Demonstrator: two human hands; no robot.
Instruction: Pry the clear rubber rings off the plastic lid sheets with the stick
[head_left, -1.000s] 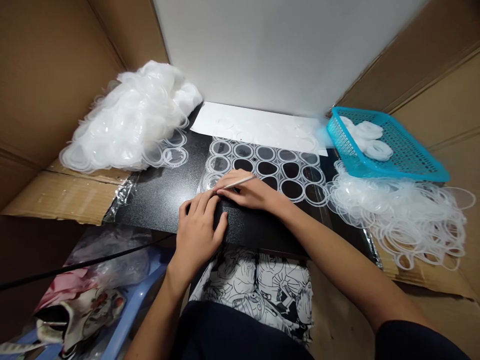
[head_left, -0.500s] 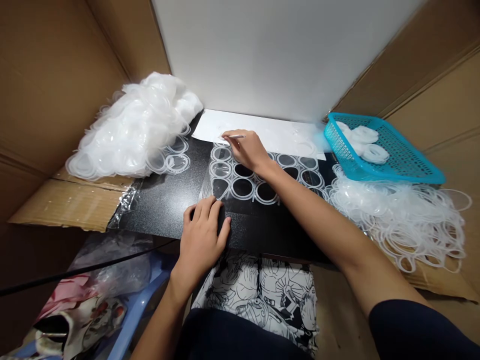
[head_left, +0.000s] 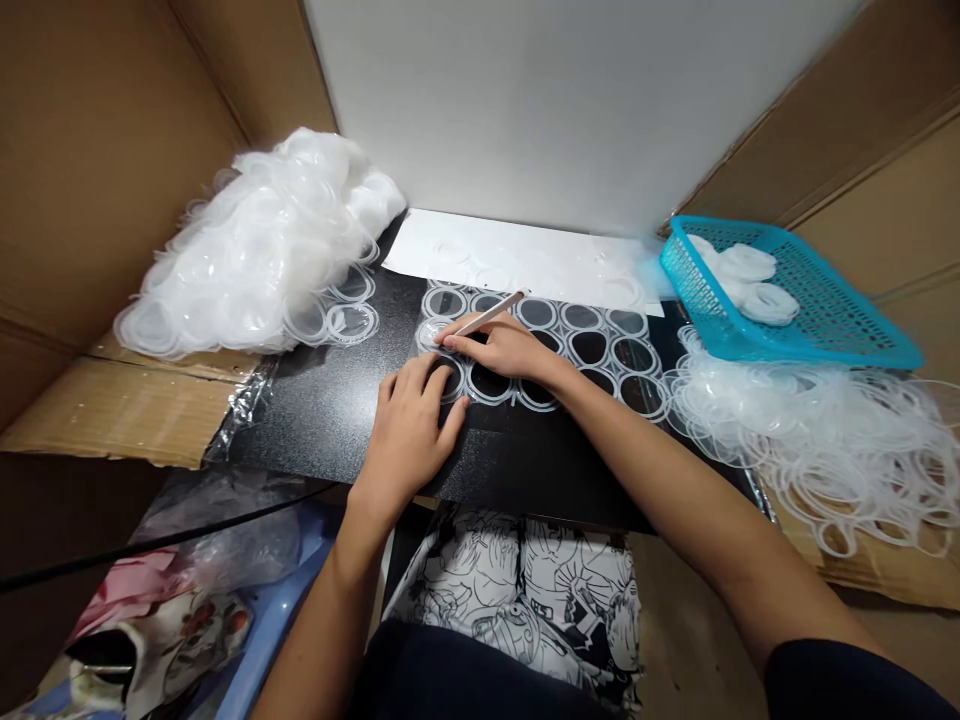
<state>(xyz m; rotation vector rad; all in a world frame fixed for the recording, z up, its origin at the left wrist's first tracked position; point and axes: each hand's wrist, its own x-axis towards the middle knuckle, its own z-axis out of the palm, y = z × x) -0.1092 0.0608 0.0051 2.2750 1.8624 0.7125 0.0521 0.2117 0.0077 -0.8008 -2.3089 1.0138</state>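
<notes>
A clear plastic sheet of joined rings [head_left: 538,313] lies in rows on the black tabletop [head_left: 330,410]. My right hand [head_left: 499,343] grips a slim, pale pen-like tool [head_left: 487,315] with a dark end pointing up and right. Its fingertips are at a ring near the sheet's left edge; the tool's lower tip is hidden by the fingers. My left hand [head_left: 412,415] rests palm down with fingers apart, its fingertips touching the sheet's lower left corner. Behind the sheet lies white paper [head_left: 517,250], with faint rings at its front edge.
On the left is a heap of translucent plastic discs [head_left: 255,250]. A blue basket [head_left: 795,340] with white ring bundles [head_left: 769,303] stands at the right, above a tangle of thin plastic rings [head_left: 825,450]. Cardboard walls [head_left: 112,150] flank the table.
My right hand has moved down and slightly left from the sheet's top edge to the middle row, the tool now tilting more upright. My left hand has shifted up onto the sheet's corner.
</notes>
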